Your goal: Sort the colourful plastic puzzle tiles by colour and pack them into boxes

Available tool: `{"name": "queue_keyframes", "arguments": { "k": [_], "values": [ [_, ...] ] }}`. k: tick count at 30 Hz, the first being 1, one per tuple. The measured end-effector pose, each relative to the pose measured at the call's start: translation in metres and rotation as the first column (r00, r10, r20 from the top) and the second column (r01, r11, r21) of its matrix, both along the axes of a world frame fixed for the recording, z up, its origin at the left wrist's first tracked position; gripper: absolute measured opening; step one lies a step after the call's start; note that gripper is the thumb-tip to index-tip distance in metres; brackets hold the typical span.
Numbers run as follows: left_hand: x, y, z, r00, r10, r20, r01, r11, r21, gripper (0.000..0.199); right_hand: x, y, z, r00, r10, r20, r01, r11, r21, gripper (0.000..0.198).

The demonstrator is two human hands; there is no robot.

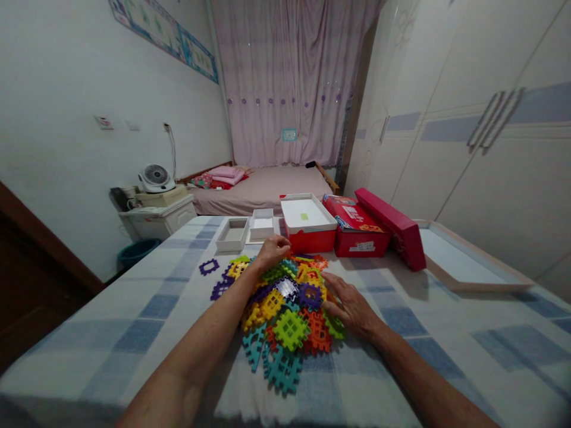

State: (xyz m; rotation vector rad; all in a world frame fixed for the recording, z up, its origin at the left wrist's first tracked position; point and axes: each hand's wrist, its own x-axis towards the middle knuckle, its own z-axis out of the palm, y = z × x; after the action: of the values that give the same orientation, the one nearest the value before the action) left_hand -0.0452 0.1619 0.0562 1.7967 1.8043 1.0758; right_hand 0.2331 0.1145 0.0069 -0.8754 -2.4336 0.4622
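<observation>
A heap of interlocking plastic building tiles [291,330] in green, yellow, orange, teal and purple lies on the cloth-covered table. My left hand [273,252] reaches over the far side of the heap with its fingers curled together; what they hold, if anything, is hidden. Against the heap's right side rests my right hand [350,304], fingers stretched apart and touching the tiles. A purple frame-shaped tile [209,267] lies apart on the left. A clear, shiny tile [286,288] sits mid-heap between my hands.
Behind the heap stand a shallow grey box [232,234], a small white box [262,223], an open red box with a white inside [308,215] and a printed red box [360,238]. A red lid [395,229] leans there. A wood-edged tray [473,255] lies at right.
</observation>
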Motion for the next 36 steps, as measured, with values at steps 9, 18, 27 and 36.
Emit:
{"name": "queue_keyframes", "arguments": {
  "k": [9,18,27,36],
  "values": [
    [-0.006,-0.002,-0.003,0.974,-0.205,-0.097,0.184,0.965,-0.188,0.038,-0.002,-0.001,0.003,1.000,-0.004,0.023,0.003,1.000,0.026,0.064],
    [0.030,-0.019,0.017,0.941,-0.326,-0.089,0.321,0.944,-0.074,0.043,-0.003,-0.002,0.001,0.999,-0.048,-0.023,0.049,0.998,0.048,0.063],
    [0.075,-0.036,0.040,0.847,-0.498,-0.188,0.506,0.862,-0.002,0.043,-0.001,0.004,-0.004,0.985,-0.154,-0.075,0.158,0.987,0.044,0.058],
    [-0.081,-0.104,0.005,0.925,0.293,-0.241,-0.274,0.955,0.113,0.040,0.001,0.005,-0.001,0.978,-0.179,-0.110,0.183,0.983,0.033,0.054]
  ]
}}
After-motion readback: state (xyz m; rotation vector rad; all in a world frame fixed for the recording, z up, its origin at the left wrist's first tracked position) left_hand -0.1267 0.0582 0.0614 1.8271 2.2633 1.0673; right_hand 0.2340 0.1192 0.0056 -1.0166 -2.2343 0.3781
